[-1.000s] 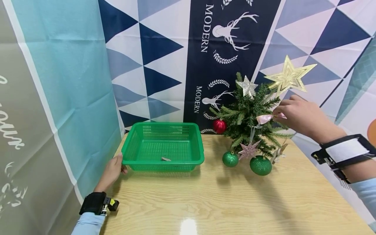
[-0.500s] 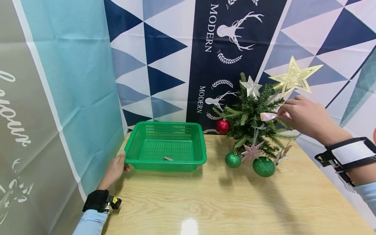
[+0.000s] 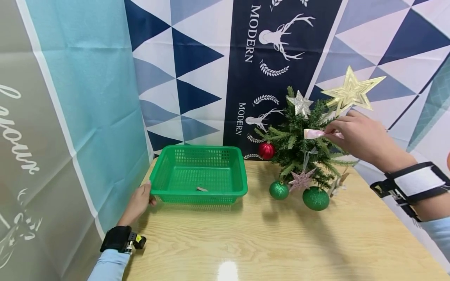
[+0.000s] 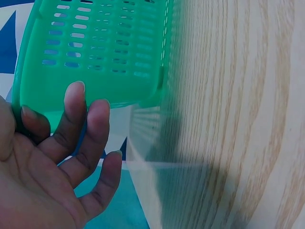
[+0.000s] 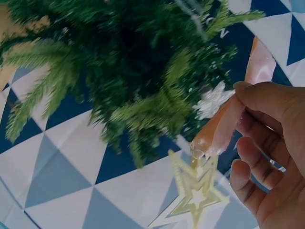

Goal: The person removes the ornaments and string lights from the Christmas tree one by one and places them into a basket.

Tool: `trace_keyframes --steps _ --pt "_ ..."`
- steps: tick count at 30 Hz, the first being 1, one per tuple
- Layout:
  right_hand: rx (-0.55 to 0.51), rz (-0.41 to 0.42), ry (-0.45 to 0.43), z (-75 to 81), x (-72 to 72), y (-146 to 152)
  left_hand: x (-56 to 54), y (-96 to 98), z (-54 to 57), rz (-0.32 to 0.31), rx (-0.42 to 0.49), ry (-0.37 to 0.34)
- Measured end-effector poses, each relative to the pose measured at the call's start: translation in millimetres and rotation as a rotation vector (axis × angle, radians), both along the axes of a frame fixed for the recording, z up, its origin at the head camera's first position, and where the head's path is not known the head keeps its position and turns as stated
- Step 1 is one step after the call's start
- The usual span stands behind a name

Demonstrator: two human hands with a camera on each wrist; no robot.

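Observation:
My right hand pinches a pink ribbon bow between thumb and index finger, in front of the small Christmas tree's right side. In the right wrist view the bow spreads out on both sides of the pinch, and the other fingers curl loosely. At the left, my left hand holds the near left corner of a green plastic basket. Close up in the left wrist view, the left fingers bend at the basket's outer wall. A small pale piece lies inside the basket.
The tree bears a gold star, a silver star, a red ball, a pink star and green balls. A patterned cloth hangs behind the wooden table.
The head view shifted slightly between the first two frames. Since half a second ago, my right hand has moved a little left with the bow. My left hand stays at the basket corner.

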State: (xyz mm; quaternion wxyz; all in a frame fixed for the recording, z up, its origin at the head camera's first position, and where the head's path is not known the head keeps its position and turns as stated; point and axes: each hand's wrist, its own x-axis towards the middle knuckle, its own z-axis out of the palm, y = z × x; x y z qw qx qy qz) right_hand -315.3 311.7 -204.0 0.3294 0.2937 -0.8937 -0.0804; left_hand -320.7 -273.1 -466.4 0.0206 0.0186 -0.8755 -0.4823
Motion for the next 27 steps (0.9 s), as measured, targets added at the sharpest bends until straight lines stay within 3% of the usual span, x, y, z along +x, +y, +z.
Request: trace_keyframes --steps 13,27 --pt "-0.036 0.057 -0.019 -4.7 5.4 -50.1 -1.0 -2.7 -2.1 -0.021 0.021 -0.019" --pt "-0.035 0.088 -0.087 -26.8 -1.8 -89.4 -0.8 -2.2 -1.7 -0.009 0.030 -0.011"
